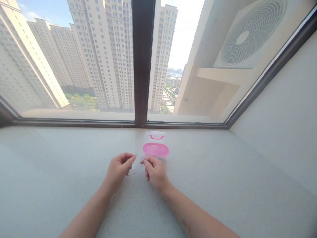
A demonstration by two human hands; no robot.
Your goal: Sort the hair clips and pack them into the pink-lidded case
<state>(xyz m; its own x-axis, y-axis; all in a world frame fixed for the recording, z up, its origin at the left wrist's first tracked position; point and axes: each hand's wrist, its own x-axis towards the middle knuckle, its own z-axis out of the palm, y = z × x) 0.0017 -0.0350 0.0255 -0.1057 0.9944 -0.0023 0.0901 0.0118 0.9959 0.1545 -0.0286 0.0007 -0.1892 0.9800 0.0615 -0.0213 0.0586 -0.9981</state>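
Note:
My left hand (121,166) is closed in a pinch. A small thin ring (136,155) sticks out between its thumb and index finger. To the right of it, my right hand (155,172) pinches another small ring (143,159), partly covered by the fingertips. A narrow gap separates the two hands. Below that gap a pale loop (134,172) lies on the white surface. Just beyond my right hand stands a small pink oval container (156,144); whatever lies inside it is too faint to make out.
Behind the pink container is a clear plastic part with a pink handle (157,137). The pale speckled sill (61,178) reaches back to a dark window frame (141,66). A white wall (282,132) bounds the right side.

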